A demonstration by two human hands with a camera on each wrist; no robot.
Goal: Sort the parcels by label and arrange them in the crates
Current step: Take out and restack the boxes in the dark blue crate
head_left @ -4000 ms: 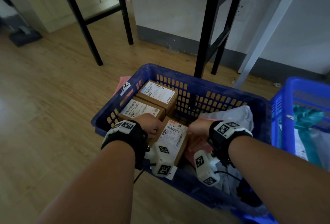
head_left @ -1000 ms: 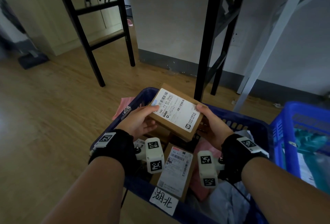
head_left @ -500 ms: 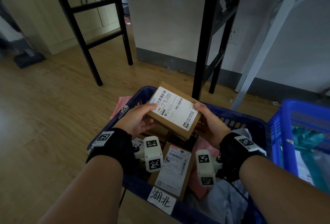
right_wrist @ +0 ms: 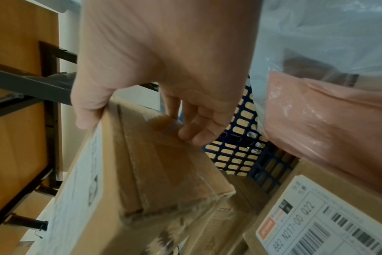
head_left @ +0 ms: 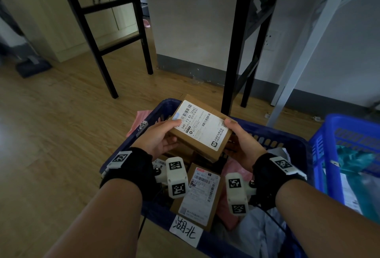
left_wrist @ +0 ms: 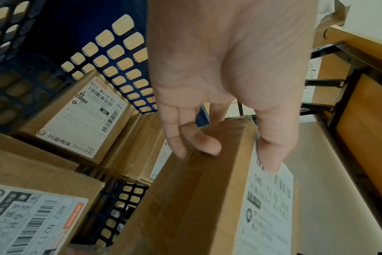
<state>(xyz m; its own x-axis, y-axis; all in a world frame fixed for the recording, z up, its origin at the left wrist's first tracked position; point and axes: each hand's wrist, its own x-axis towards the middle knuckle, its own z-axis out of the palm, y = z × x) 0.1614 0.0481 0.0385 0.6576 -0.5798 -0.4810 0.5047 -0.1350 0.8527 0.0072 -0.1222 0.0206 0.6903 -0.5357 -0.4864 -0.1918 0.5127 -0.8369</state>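
A brown cardboard parcel (head_left: 200, 129) with a white shipping label hangs tilted above the dark blue crate (head_left: 296, 144). My left hand (head_left: 162, 138) grips its left end, thumb on the label (left_wrist: 270, 198), fingers underneath. At the other end my right hand (head_left: 239, 144) holds it the same way, thumb over the top edge. Both wrist views show curled fingers (left_wrist: 199, 143) and fingertips (right_wrist: 194, 132) pressed to the box (right_wrist: 159, 172). Below lie more labelled boxes (head_left: 200, 194) (left_wrist: 76, 119) (right_wrist: 316, 212).
A white tag with handwritten characters (head_left: 186, 232) sticks to the crate's near wall. Pink and clear plastic mailers (right_wrist: 325, 117) lie at the crate's right. A brighter blue crate (head_left: 349, 155) with teal bags stands at the right. Black frame legs (head_left: 236, 48) and a grey leg (head_left: 304, 52) rise behind.
Four seconds ago both hands were low in the crate among the boxes. Now they hold one parcel lifted above it; over the last second it has barely moved.
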